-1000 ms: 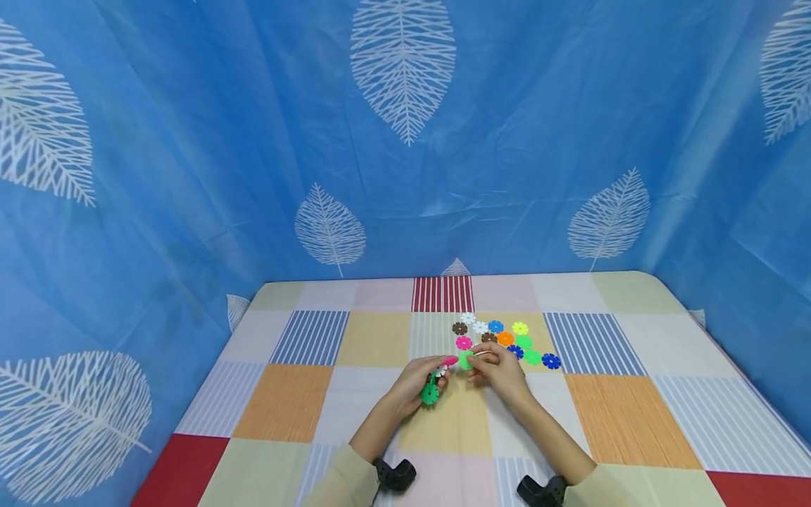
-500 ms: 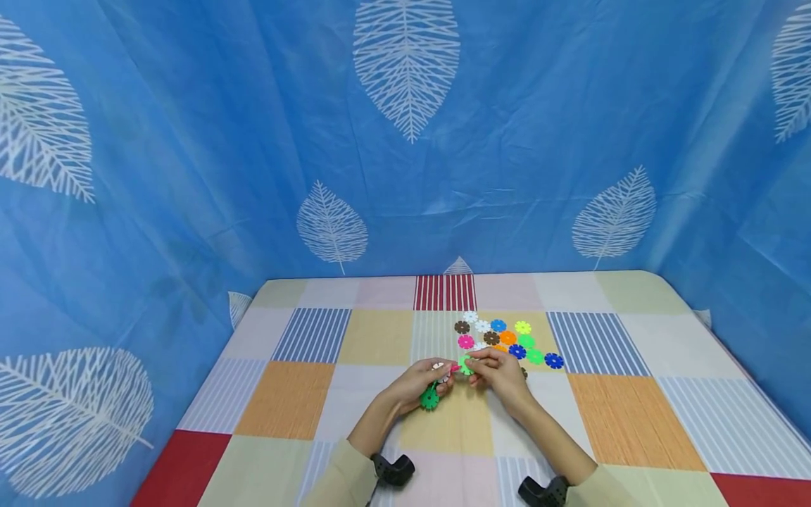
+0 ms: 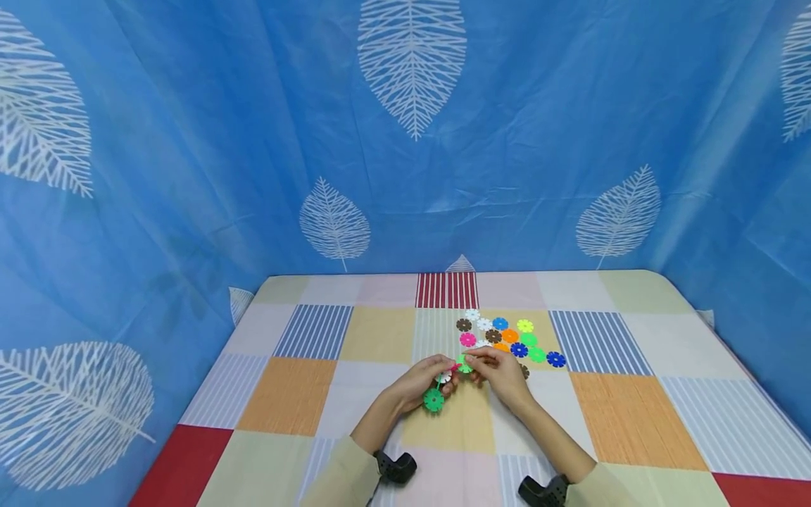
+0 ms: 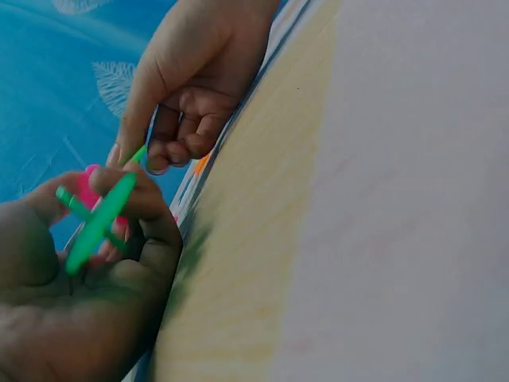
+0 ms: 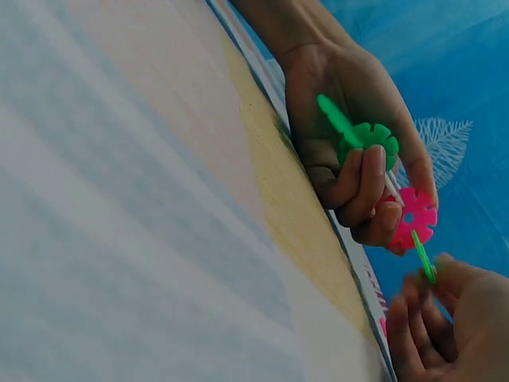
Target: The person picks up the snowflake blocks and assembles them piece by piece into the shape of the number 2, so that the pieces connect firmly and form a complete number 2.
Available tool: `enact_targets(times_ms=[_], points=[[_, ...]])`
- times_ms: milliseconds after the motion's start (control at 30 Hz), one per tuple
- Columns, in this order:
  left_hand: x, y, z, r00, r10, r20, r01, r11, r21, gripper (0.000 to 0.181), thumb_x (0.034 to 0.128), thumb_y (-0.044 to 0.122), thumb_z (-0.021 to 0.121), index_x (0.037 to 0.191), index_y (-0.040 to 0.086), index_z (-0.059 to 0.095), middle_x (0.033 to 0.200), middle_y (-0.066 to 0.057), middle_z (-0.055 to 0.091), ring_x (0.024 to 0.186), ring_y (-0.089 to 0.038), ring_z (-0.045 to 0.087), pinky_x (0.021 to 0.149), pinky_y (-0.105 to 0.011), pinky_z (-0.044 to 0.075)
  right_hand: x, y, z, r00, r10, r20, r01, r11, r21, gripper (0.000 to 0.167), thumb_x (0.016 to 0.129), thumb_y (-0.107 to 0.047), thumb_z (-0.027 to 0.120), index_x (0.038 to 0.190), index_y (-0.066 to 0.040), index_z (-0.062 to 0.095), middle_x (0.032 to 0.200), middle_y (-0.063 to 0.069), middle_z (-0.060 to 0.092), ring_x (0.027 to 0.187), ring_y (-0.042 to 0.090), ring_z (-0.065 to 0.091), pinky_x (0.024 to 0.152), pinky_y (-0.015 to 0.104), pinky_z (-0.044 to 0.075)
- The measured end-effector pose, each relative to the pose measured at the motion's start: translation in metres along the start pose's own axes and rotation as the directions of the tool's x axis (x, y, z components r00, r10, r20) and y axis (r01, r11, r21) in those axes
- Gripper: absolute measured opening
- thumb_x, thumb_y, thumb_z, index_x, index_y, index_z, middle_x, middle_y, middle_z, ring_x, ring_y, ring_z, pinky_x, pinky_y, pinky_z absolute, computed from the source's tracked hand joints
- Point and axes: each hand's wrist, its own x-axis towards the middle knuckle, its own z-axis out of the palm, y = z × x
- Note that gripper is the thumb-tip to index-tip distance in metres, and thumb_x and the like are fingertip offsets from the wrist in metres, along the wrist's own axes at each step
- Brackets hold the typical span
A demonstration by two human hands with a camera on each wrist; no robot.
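Left hand (image 3: pixel 415 383) gripping chain of linked discs (image 3: pixel 434 401), green, white, pink; right hand (image 3: pixel 505 374) pinching light-green disc (image 3: pixel 464 365), edge meeting pink disc (image 5: pixel 417 215); loose discs (image 3: pixel 510 336) on patchwork cloth (image 3: pixel 374 338) beyond

We see smooth discs (image 3: pixel 434 401) that look like plastic, a matt bench cloth (image 3: pixel 374 338), a creased curtain (image 3: pixel 412 211) of faintly glossy fabric, matt cloth sleeves (image 3: pixel 345 473), and plastic-looking wrist cameras (image 3: pixel 397 470).

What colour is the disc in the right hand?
The disc is bright green, clearest in the head view.
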Motion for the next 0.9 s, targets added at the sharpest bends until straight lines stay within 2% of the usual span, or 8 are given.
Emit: enact_targets(times_ms=[67, 200, 267, 367, 567, 733, 800, 900], points=[[0.0, 0.001, 0.0, 1.0, -0.004, -0.028, 0.003, 1.0, -0.028, 0.01, 0.0969, 0.015, 0.042, 0.097, 0.006, 0.042, 0.075, -0.003, 0.053, 0.055, -0.004, 0.044, 0.049, -0.014, 0.039, 0.002, 0.004, -0.003, 0.989, -0.143, -0.035, 0.133, 0.969, -0.21, 0.02, 0.084, -0.011, 0.067, 0.101, 0.001, 0.068, 0.071, 0.005, 0.061, 0.059, 0.015, 0.053, 0.053, 0.024, 0.047], [0.0, 0.002, 0.001, 0.996, -0.013, -0.087, 0.005, 0.996, -0.092, 0.009, 0.0966, 0.015, 0.042, 0.097, 0.005, 0.043, 0.071, -0.003, 0.05, 0.052, -0.004, 0.04, 0.048, -0.015, 0.036, 0.004, 0.011, -0.008, 0.938, -0.335, -0.093, 0.218, 0.775, -0.592, 0.03, 0.078, -0.015, 0.074, 0.104, -0.002, 0.069, 0.075, 0.004, 0.056, 0.07, 0.018, 0.046, 0.059, 0.03, 0.039], [0.001, 0.002, 0.001, 0.994, -0.015, -0.106, 0.003, 0.994, -0.108, 0.012, 0.0972, 0.018, 0.043, 0.097, 0.005, 0.044, 0.069, -0.001, 0.048, 0.051, -0.004, 0.038, 0.048, -0.016, 0.035, 0.004, 0.014, -0.01, 0.934, -0.348, -0.074, 0.205, 0.697, -0.688, 0.035, 0.074, -0.019, 0.078, 0.104, -0.002, 0.07, 0.079, 0.007, 0.056, 0.074, 0.022, 0.045, 0.061, 0.034, 0.038], [0.002, 0.002, 0.001, 0.991, -0.017, -0.131, -0.002, 0.989, -0.146, 0.018, 0.098, 0.024, 0.043, 0.096, 0.006, 0.046, 0.067, 0.0, 0.046, 0.05, -0.005, 0.037, 0.048, -0.017, 0.033, 0.003, 0.016, -0.011, 0.931, -0.363, -0.025, 0.226, 0.63, -0.743, 0.034, 0.071, -0.023, 0.08, 0.098, -0.005, 0.073, 0.083, 0.009, 0.057, 0.077, 0.025, 0.046, 0.063, 0.036, 0.037], [0.004, -0.001, 0.0, 0.99, -0.02, -0.142, -0.009, 0.98, -0.198, 0.023, 0.0996, 0.027, 0.039, 0.092, 0.007, 0.046, 0.064, 0.001, 0.045, 0.047, -0.005, 0.035, 0.047, -0.017, 0.031, 0.001, 0.016, -0.009, 0.903, -0.429, 0.038, 0.326, 0.623, -0.711, 0.025, 0.07, -0.025, 0.081, 0.088, -0.009, 0.075, 0.081, 0.004, 0.054, 0.077, 0.022, 0.045, 0.064, 0.035, 0.036], [0.005, -0.003, 0.0, 0.993, -0.006, -0.121, -0.013, 0.988, -0.157, 0.02, 0.1001, 0.022, 0.037, 0.095, 0.005, 0.046, 0.064, 0.001, 0.045, 0.047, -0.005, 0.035, 0.046, -0.017, 0.031, 0.0, 0.017, -0.008, 0.914, -0.406, 0.009, 0.288, 0.631, -0.72, 0.035, 0.068, -0.028, 0.082, 0.093, -0.006, 0.072, 0.084, 0.006, 0.055, 0.08, 0.023, 0.045, 0.065, 0.036, 0.038], [0.005, -0.003, 0.0, 0.993, -0.001, -0.117, -0.017, 0.989, -0.149, 0.02, 0.1001, 0.021, 0.037, 0.095, 0.005, 0.046, 0.064, 0.001, 0.044, 0.048, -0.005, 0.035, 0.046, -0.017, 0.031, 0.001, 0.018, -0.008, 0.92, -0.392, -0.004, 0.282, 0.668, -0.689, 0.033, 0.068, -0.026, 0.082, 0.091, -0.005, 0.07, 0.08, 0.005, 0.055, 0.077, 0.02, 0.045, 0.064, 0.034, 0.038], [0.005, -0.004, 0.001, 0.994, 0.004, -0.111, -0.02, 0.989, -0.144, 0.02, 0.1003, 0.021, 0.036, 0.093, 0.005, 0.046, 0.064, 0.001, 0.044, 0.047, -0.005, 0.035, 0.045, -0.016, 0.031, 0.001, 0.019, -0.006, 0.929, -0.369, -0.039, 0.282, 0.771, -0.572, 0.028, 0.069, -0.016, 0.082, 0.088, -0.006, 0.064, 0.072, 0.0, 0.055, 0.067, 0.014, 0.046, 0.057, 0.027, 0.04]])
